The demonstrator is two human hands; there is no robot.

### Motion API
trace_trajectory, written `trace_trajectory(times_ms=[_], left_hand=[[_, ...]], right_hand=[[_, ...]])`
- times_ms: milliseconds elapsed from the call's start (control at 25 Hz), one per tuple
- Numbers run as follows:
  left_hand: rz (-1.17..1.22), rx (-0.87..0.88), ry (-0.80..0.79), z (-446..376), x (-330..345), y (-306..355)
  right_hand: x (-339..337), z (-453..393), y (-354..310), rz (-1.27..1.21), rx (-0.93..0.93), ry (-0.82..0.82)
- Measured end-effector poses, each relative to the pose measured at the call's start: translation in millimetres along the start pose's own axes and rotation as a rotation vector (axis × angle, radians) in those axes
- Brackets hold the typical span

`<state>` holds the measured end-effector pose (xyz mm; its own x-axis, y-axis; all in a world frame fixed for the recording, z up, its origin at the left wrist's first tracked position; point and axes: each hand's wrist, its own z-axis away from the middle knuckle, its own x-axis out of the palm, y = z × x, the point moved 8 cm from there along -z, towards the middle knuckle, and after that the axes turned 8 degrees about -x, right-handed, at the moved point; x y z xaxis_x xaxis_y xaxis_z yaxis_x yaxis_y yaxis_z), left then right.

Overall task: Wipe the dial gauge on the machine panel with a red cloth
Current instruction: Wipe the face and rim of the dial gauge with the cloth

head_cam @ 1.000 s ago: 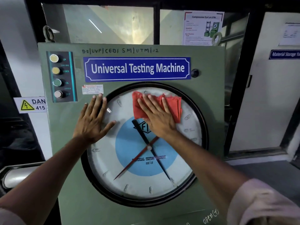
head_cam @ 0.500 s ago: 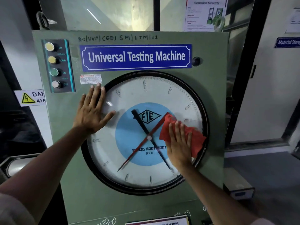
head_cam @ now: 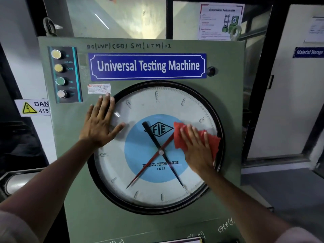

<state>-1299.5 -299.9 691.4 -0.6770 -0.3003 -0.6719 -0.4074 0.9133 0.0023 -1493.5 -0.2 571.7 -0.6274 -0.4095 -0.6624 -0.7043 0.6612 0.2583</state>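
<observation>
A large round dial gauge (head_cam: 140, 106) with a black rim, white face, blue centre and two crossed needles fills the middle of the green machine panel (head_cam: 226, 67). My right hand (head_cam: 197, 148) presses a red cloth (head_cam: 213, 142) flat against the glass on the right side of the dial, fingers pointing up. My left hand (head_cam: 100, 123) lies flat with spread fingers on the dial's upper left rim, half on the panel, holding nothing.
A strip of round push buttons (head_cam: 60, 74) sits at the panel's upper left, a blue "Universal Testing Machine" sign (head_cam: 148, 66) above the dial. A yellow danger sign (head_cam: 32, 107) hangs to the left. A white door (head_cam: 289, 102) stands to the right.
My right hand carried the red cloth from the top of the dial down to its right side, then slightly up again. My left hand stayed on the upper left rim.
</observation>
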Motion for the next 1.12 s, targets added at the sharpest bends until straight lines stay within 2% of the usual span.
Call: trace_trajectory(times_ms=[120, 240, 320, 400, 520, 600, 680, 800, 880, 960, 1120], left_hand=[[0.024, -0.005, -0.038, 0.4, -4.3, 2.8], [0.105, -0.006, -0.072, 0.1, -12.0, 3.8], [0.18, -0.012, -0.092, -0.4, -16.9, 3.4], [0.267, -0.036, -0.105, -2.6, -20.4, 1.7], [0.36, -0.098, -0.137, -12.4, -23.9, -2.3], [0.348, -0.113, -0.17, -21.9, -25.6, -2.7], [0.318, -0.114, -0.199, -29.5, -27.0, -1.1], [0.312, -0.124, -0.225, -34.2, -27.2, 2.0], [0.323, -0.128, -0.238, -35.1, -27.4, 2.3], [0.323, -0.123, -0.243, -36.2, -27.8, 2.2], [0.316, -0.108, -0.244, -35.6, -27.5, 2.2]], right_hand=[[-33.4, -56.7, 14.8, -0.113, 0.201, 0.088], [-57.8, -114.8, -8.7, -0.202, 0.296, 0.141], [-67.2, -139.6, -41.8, -0.201, 0.235, 0.17], [-67.9, -143.9, -81.0, -0.183, 0.097, 0.204], [-50.2, -112.2, -133.5, -0.159, -0.175, 0.193], [-35.9, -89.7, -142.2, -0.104, -0.338, 0.146], [-33.7, -86.9, -124.2, -0.085, -0.337, 0.131], [-42.1, -99.4, -98.5, -0.123, -0.075, 0.158], [-42.5, -103.4, -112.2, -0.169, 0.007, 0.168], [-38.6, -100.9, -142.6, -0.19, -0.059, 0.168], [-24.0, -67.9, -201.5, -0.186, -0.383, 0.135]])
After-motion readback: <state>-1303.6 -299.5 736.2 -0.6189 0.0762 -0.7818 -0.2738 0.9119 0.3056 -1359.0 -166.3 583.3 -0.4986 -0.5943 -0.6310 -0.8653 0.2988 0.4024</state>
